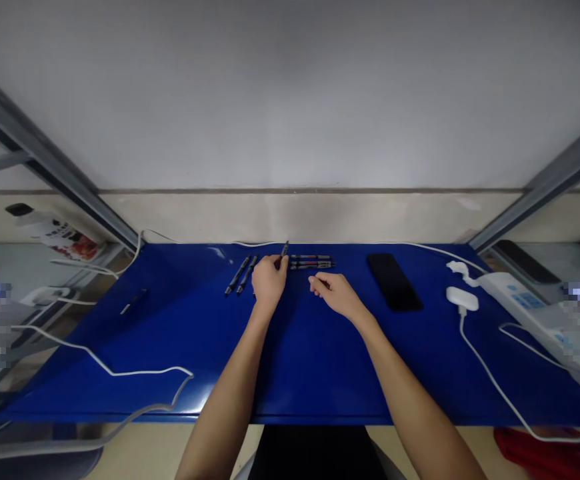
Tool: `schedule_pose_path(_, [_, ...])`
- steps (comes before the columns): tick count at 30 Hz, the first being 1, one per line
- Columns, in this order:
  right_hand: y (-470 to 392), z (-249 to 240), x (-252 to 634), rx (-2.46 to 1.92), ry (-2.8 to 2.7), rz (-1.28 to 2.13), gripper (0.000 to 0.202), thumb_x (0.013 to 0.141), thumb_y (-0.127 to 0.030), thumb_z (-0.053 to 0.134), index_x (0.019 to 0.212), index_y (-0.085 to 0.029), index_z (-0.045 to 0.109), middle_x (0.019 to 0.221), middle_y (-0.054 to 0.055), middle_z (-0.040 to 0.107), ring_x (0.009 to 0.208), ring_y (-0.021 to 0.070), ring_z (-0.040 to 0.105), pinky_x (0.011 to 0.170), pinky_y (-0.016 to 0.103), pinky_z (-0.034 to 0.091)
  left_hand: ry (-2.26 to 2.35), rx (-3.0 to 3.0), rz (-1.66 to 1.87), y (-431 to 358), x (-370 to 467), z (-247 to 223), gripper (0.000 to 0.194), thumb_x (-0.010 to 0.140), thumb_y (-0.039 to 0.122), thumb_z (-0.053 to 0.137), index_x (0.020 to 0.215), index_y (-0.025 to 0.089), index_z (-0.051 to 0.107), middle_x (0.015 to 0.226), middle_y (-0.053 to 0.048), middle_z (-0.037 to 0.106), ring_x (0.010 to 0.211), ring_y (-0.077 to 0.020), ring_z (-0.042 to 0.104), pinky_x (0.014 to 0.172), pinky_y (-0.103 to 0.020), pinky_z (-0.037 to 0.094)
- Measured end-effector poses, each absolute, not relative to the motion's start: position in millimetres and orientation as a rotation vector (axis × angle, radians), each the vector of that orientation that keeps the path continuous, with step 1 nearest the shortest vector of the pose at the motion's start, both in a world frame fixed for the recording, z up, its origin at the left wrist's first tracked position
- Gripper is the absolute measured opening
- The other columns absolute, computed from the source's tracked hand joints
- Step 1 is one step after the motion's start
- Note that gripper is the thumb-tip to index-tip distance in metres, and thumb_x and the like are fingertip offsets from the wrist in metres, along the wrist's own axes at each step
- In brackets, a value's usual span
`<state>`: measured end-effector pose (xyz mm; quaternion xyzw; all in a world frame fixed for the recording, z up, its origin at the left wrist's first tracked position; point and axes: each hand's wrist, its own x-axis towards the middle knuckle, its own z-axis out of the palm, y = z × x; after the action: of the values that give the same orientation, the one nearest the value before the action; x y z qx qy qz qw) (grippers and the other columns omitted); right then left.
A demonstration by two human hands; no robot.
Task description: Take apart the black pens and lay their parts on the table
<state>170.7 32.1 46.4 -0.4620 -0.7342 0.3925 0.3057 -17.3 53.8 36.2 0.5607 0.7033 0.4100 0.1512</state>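
Pens lie on the blue desk, some slanted, others crosswise, probably to keep groups distinct. The left hand pinches another pen, likely for control; the right hand curls its fingers together, seemingly empty.

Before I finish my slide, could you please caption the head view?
Over a glossy blue table, the left hand holds a slim dark pen; the right hand is curled nearby.
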Motion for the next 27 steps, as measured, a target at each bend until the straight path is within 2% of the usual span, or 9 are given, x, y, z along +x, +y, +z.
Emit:
schedule_pose_path(4, [36, 47, 176, -1.288, -1.899, 0.979, 0.039, 0.095, -0.046, 0.044, 0.070, -0.020, 0.060, 0.067, 0.002, 0.062, 0.063, 0.0163, 0.059, 0.061, 0.028, 0.042, 2.443, 1.776, 0.770, 51, -31, 36, 0.026, 0.091, 0.034, 0.050, 0.094, 0.017, 0.070, 0.096, -0.015, 0.067, 0.091, -0.0286, 0.062, 0.076, -0.035, 0.043])
schedule_pose_path(9, [37, 45, 178, -1.306, -1.880, 0.956, 0.040, 0.095, -0.047, 0.044, 0.070, -0.020, 0.060, 0.065, 0.003, 0.062, 0.058, 0.0161, 0.056, 0.056, 0.028, 0.040, 2.580, 1.751, 0.573, 47, -30, 40, 0.022, 0.089, 0.029, 0.053, 0.104, 0.019, 0.064, 0.107, -0.014, 0.063, 0.101, -0.0313, 0.057, 0.074, -0.036, 0.044])
schedule_pose_path(16, [36, 47, 179, -1.325, -1.916, 0.921, 0.041, 0.095, -0.047, 0.043, 0.069, -0.020, 0.059, 0.066, 0.003, 0.062, 0.053, 0.0144, 0.052, 0.053, 0.027, 0.036, 2.652, 1.785, 0.512, 46, -30, 40, 0.034, 0.090, 0.038, 0.054, 0.114, 0.015, 0.060, 0.112, -0.018, 0.059, 0.107, -0.0346, 0.052, 0.082, -0.041, 0.043])
schedule_pose_path(27, [39, 43, 181, -1.331, -1.947, 0.858, 0.040, 0.096, -0.045, 0.043, 0.069, -0.020, 0.059, 0.064, 0.002, 0.062, 0.053, 0.0146, 0.053, 0.053, 0.027, 0.036, 2.632, 1.765, 0.461, 48, -37, 43, 0.029, 0.090, 0.031, 0.053, 0.105, 0.011, 0.066, 0.108, -0.018, 0.062, 0.101, -0.0335, 0.057, 0.079, -0.039, 0.045])
